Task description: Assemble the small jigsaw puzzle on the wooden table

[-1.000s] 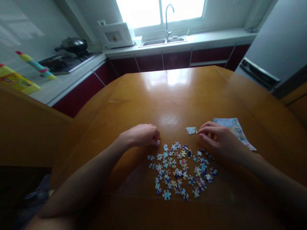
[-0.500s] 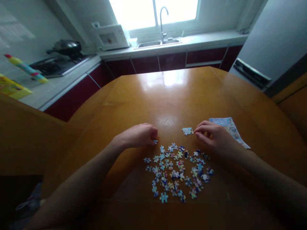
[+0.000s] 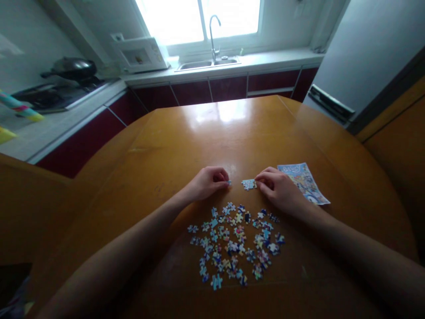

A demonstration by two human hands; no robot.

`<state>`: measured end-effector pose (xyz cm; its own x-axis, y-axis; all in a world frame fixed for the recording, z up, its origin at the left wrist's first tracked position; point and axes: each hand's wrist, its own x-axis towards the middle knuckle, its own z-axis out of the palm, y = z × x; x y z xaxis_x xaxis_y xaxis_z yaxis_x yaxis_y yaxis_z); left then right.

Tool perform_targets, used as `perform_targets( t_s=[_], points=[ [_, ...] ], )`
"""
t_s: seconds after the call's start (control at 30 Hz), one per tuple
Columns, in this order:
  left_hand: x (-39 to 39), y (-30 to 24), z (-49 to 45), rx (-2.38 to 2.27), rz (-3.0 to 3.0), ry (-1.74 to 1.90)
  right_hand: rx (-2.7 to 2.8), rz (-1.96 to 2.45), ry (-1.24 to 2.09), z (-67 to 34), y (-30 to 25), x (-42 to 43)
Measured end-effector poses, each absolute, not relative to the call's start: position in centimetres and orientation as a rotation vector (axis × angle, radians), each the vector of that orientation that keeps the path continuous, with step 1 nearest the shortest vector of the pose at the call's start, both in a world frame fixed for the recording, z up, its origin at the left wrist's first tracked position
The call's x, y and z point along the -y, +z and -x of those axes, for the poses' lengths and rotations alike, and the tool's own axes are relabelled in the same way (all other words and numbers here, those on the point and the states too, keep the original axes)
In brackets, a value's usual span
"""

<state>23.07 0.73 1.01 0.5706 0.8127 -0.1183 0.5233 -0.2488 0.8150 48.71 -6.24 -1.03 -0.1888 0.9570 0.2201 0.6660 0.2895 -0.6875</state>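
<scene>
Single puzzle piece (image 3: pixel 229 182): pinched in left hand (image 3: pixel 212 182), fingertips closed. Joined puzzle section (image 3: pixel 248 184) (pale blue, print indistinct): flat on worktop (image 3: pixel 195 146), right edge pinched by right hand (image 3: pixel 279 187). Both probably light, stiff; joints likely weak; edges best gripped.

The single camera, worn on the head, looks forward and down from close above the near side of the counter (image 3: pixel 186 141), facing the sink (image 3: pixel 195 65) and window (image 3: pixel 229 20) beyond.
</scene>
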Motion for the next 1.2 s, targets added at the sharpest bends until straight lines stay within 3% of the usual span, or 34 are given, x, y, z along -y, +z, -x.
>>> perform_targets(
  t_s=[0.87, 1.2],
  points=[
    [-0.3, -1.5, -24.7, -0.809, -2.334, 0.7, 2.117, 1.427, 0.409, -47.7, -1.4, 6.3],
    [-0.5, -1.1, -24.2, -0.6, -2.679, 0.53, 2.162, 1.416, 0.396, -47.8, -1.3, 6.3]
  ],
)
